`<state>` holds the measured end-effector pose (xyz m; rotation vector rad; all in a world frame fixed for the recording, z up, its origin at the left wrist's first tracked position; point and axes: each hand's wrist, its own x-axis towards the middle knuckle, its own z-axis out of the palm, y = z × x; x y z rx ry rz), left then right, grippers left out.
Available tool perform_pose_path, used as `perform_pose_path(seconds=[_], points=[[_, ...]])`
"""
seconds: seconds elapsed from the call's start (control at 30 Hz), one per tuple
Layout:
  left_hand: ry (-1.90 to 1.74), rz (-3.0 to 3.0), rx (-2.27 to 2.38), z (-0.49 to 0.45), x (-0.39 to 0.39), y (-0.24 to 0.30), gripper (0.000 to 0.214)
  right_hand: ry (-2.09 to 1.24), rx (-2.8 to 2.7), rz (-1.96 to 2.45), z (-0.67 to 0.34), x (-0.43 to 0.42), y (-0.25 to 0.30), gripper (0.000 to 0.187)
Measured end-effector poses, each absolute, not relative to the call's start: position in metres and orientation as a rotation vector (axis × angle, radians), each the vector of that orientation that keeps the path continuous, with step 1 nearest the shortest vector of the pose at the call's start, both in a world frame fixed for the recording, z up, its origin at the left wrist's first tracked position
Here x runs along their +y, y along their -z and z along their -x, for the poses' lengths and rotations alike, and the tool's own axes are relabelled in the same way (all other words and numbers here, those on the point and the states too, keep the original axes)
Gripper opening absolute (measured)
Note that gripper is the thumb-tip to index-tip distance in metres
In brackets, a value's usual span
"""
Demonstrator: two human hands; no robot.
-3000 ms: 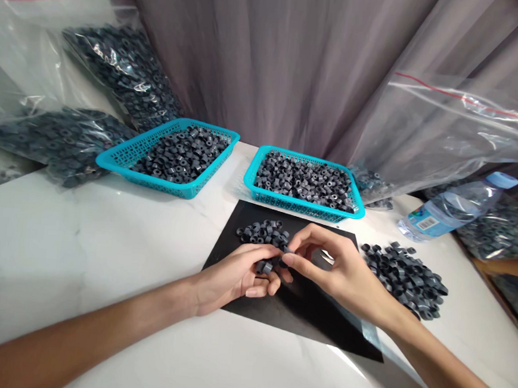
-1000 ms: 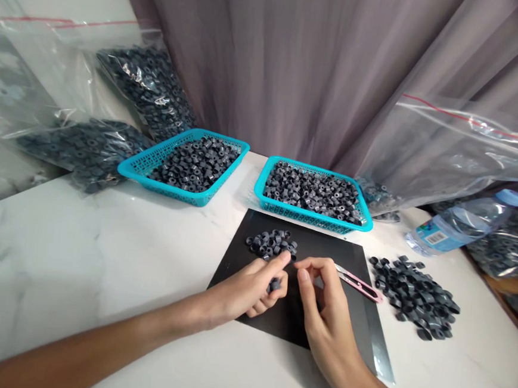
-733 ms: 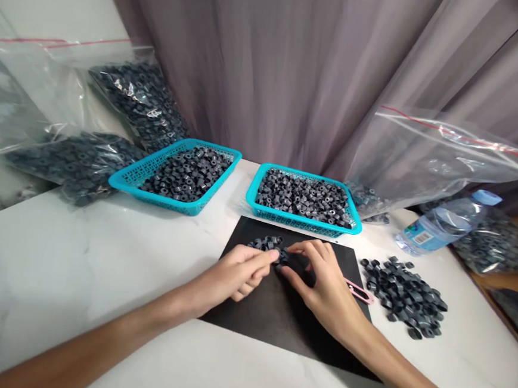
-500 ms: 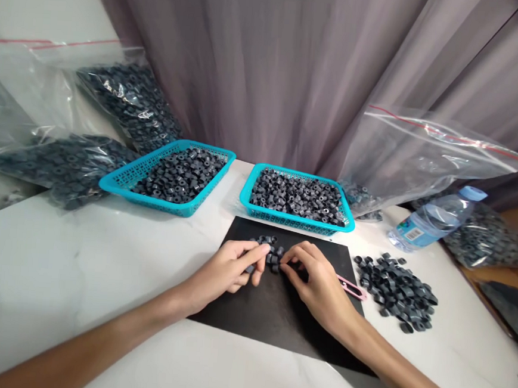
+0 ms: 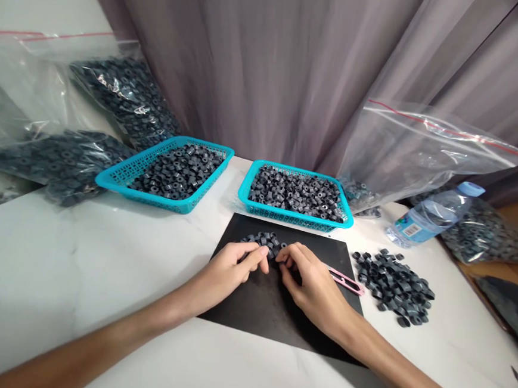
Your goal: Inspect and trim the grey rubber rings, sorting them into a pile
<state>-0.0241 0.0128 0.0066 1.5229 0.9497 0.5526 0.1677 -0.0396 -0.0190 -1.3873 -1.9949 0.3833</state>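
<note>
Left hand (image 5: 235, 270) and right hand (image 5: 312, 285) are curling fingers into the small ring pile (image 5: 262, 240) mid-frame; I cannot tell if they are holding any; blue baskets (image 5: 292, 222) above are sitting full.

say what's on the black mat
A heap of dark rings, left hand and right hand touching it, pink snips overlapping the right edge. Whatever the hands cover is hidden.

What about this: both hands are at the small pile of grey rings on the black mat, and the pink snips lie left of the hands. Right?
Not quite. The head view shows the pink snips right of the hands, beside the right hand. It and the left hand are at the pile of grey rings on the black mat.
</note>
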Motion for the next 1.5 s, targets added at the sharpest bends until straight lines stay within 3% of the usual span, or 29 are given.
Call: perform_pose_path(seconds=[0.27,0.47,0.93,1.5], points=[[-0.499,-1.561,0.941,0.021,0.009,0.006,0.036,-0.901,-1.616,1.220,-0.173,-0.039,0.003,0.004],[-0.416,-1.142,0.696,0.019,0.006,0.007,0.036,-1.286,-1.345,1.013,-0.170,-0.038,0.001,0.014],[-0.410,-1.221,0.642,0.017,0.005,0.016,0.033,-1.554,-1.130,0.942,-0.168,-0.037,0.012,0.018],[-0.470,-1.027,0.680,0.015,0.003,0.008,0.025,-1.356,-1.312,0.991,-0.176,-0.034,0.012,0.020]])
